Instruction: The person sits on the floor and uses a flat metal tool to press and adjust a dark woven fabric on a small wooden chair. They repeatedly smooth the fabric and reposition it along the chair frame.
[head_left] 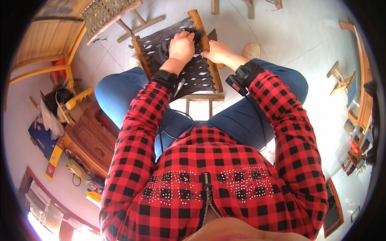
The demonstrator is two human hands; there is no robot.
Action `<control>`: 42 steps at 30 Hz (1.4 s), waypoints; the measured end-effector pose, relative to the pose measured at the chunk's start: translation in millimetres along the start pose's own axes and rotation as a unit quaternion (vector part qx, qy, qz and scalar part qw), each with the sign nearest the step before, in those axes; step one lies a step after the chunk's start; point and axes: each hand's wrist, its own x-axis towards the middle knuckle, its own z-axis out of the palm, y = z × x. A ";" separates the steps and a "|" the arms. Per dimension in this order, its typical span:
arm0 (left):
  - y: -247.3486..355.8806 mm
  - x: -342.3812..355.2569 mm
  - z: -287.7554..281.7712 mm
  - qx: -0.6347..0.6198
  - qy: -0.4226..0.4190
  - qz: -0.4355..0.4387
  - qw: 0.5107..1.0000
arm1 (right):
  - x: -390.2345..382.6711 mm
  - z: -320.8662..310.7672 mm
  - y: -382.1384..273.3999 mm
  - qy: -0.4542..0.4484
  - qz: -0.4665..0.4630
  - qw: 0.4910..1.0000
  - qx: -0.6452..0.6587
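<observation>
Between my knees stands a folding stool [219, 82] with two wooden rails and a seat woven from black strips [197, 76]. My left hand [183, 48] is closed over the seat, its fingers curled on a bunched black fabric strip [162, 53] by the right rail. My right hand [219, 52] grips that rail from its outer side, with the thumb against the wood; its other fingertips are partly hidden. A pointed dark strip end [212, 35] sticks out past the rail, just above my right hand.
Another woven stool [108, 16] stands at the far left, near a wooden chair [48, 44]. A brown wooden cabinet [90, 138] is to my left, with a yellow tube [79, 99] near it. A small folding stool [342, 82] sits at the right. Cables [177, 136] hang from my wrist bands.
</observation>
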 end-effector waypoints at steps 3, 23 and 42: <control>2.4 1.0 -3.5 0.070 -0.031 0.002 0.997 | -0.3 -2.0 -0.6 -0.028 0.010 0.999 0.017; 4.2 -8.1 16.1 -0.051 0.062 0.036 0.996 | 0.2 -0.5 -2.7 -0.004 0.004 1.000 0.007; -20.3 9.7 -19.8 -0.218 0.079 -0.169 0.958 | 1.9 -3.8 -3.1 -0.045 0.007 0.999 0.016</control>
